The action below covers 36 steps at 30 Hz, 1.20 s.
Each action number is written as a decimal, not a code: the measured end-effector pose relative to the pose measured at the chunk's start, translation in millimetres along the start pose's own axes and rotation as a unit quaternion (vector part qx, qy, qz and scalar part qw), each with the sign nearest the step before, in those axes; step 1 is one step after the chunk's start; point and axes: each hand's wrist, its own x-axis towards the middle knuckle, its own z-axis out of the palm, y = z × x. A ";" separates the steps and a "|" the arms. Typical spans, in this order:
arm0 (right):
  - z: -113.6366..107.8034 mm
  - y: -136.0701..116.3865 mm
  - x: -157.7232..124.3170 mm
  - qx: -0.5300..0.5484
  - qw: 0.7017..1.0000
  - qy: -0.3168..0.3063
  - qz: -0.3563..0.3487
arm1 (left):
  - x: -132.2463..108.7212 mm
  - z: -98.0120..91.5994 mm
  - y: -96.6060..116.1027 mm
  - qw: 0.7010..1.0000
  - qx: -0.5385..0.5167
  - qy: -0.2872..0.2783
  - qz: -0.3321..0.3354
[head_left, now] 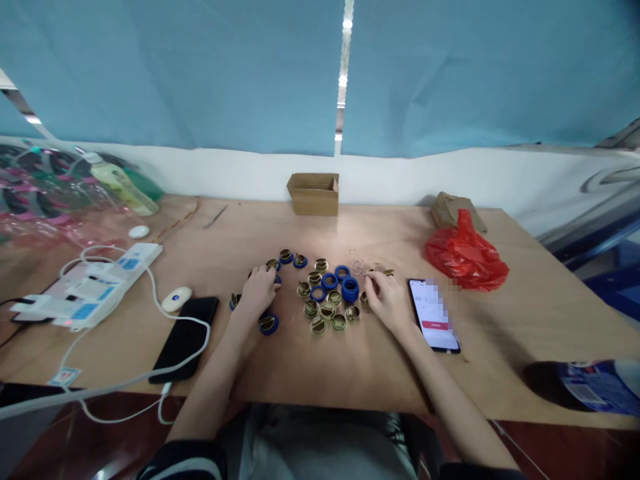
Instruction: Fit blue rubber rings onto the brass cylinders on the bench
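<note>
Several small round brass parts (327, 311) and blue rings (350, 288) lie scattered in the middle of the wooden table (310, 367). My left hand (259, 289) rests knuckles-up on the left side of the pile, fingers curled over a blue-ringed piece (274, 265). A finished blue-and-brass piece (269, 324) lies just near its wrist. My right hand (384, 296) sits at the right side of the pile, fingers pinched together by some small brass bits (385, 272) and thin wire springs (358, 267). What either hand holds is too small to name.
A lit phone (434, 315) lies right of my right hand, a dark phone (186, 337) with a white cable to the left. A power strip (90, 288), a small cardboard box (314, 193), a red plastic bag (465, 257) and a bottle (595, 387) stand around.
</note>
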 end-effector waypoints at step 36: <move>4.8 -39.0 -14.6 0.179 0.982 0.048 -0.020 | -30.6 14.2 126.0 0.703 -0.697 0.006 0.138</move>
